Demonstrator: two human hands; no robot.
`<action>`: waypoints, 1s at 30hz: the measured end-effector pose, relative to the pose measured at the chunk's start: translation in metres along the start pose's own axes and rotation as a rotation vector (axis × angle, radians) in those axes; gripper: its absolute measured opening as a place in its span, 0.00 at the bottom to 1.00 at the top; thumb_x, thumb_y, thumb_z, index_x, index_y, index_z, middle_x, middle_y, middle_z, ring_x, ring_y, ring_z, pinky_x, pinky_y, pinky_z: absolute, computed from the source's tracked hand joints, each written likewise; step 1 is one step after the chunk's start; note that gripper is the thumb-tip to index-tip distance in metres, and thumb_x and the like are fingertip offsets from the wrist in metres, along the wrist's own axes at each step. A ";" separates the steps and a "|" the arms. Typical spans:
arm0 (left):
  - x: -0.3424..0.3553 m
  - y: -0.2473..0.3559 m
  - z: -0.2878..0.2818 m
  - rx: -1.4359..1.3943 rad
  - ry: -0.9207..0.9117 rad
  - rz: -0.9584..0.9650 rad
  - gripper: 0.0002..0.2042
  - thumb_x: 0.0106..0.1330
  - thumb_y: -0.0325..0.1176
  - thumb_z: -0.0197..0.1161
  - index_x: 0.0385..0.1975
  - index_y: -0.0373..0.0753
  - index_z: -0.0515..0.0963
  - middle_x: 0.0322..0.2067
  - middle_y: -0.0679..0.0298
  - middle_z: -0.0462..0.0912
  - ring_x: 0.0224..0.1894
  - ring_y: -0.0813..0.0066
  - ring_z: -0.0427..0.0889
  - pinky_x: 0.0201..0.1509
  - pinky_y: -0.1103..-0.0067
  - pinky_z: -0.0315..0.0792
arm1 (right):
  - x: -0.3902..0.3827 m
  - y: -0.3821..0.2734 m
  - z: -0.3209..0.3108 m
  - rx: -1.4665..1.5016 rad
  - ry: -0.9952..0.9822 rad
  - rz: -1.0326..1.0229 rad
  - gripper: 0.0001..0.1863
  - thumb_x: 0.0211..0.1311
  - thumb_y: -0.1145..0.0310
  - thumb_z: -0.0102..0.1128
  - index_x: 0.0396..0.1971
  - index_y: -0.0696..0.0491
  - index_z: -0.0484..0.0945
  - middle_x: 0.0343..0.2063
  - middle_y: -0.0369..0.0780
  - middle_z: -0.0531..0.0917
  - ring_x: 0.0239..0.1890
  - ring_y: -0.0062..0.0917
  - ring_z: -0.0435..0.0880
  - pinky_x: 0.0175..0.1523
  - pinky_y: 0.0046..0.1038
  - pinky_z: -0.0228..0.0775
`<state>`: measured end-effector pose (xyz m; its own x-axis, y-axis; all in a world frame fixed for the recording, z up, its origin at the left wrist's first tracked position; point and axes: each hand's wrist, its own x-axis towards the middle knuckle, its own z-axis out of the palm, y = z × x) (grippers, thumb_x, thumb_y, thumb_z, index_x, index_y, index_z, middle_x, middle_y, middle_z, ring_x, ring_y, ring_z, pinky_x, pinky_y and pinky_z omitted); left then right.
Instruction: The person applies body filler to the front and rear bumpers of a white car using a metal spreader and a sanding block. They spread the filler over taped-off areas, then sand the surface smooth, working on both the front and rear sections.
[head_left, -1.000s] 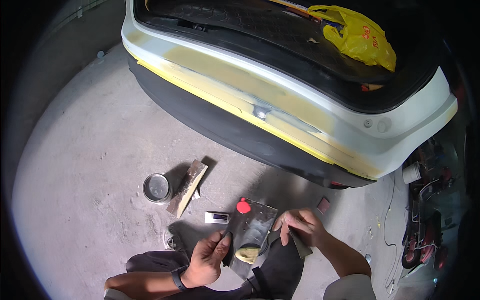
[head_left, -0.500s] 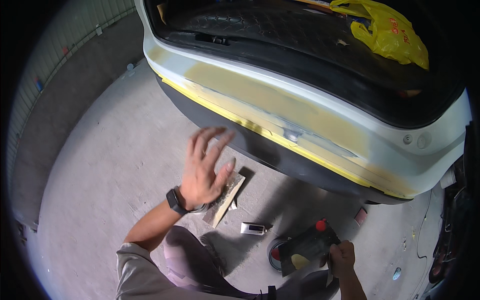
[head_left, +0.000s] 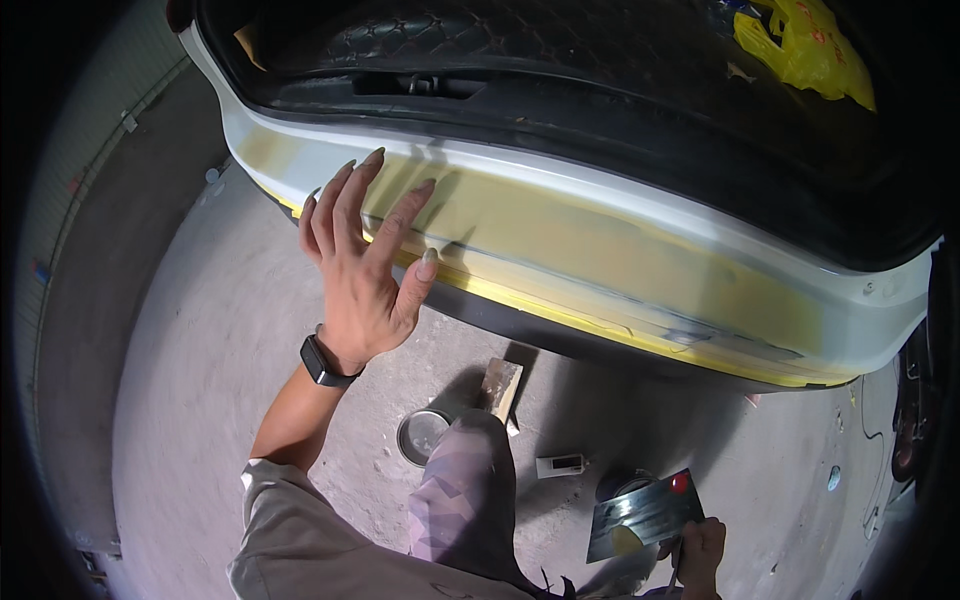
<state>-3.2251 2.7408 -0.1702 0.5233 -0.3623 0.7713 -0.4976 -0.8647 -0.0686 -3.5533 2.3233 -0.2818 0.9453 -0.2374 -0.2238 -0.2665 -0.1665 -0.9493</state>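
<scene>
My left hand (head_left: 360, 290), with a black watch on the wrist, is raised with its fingers spread and nothing in it. It is over the left part of a white car's rear bumper (head_left: 200, 75), and its finger shadows fall on a tan filler patch (head_left: 600, 235). Low at the right, my right hand (head_left: 702, 552) grips a dark, shiny mixing board (head_left: 648, 515) by its edge. The board carries a yellowish dab of putty (head_left: 627, 541) and a small red dab (head_left: 680, 483). A thin blade-like piece by that hand is not clear.
Yellow masking tape (head_left: 540, 312) runs along the bumper's lower part. On the concrete floor are a round can (head_left: 423, 437), a flat block (head_left: 500, 385) and a white tube (head_left: 560, 466). Another can stands partly behind the board. A yellow plastic bag (head_left: 815, 55) lies in the open trunk.
My left hand has moved up to the bumper's filler patch, fingers still spread. My right hand keeps hold of the mixing board, which has tilted and catches more light. The whole view has shifted.
</scene>
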 end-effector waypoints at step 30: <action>0.135 0.070 0.024 -0.532 -0.513 1.101 0.39 0.76 0.58 0.52 0.76 0.33 0.56 0.77 0.52 0.58 0.80 0.62 0.53 0.84 0.69 0.49 | -0.056 -0.092 0.095 -0.085 0.151 0.009 0.20 0.71 0.74 0.51 0.17 0.62 0.81 0.14 0.44 0.84 0.16 0.26 0.85 0.24 0.27 0.77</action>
<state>-3.1723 2.6231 -0.0862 -0.1840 -0.9730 0.1396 -0.9746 0.1621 -0.1546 -3.5638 2.4432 -0.2031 0.9054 -0.3794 -0.1903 -0.2957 -0.2422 -0.9241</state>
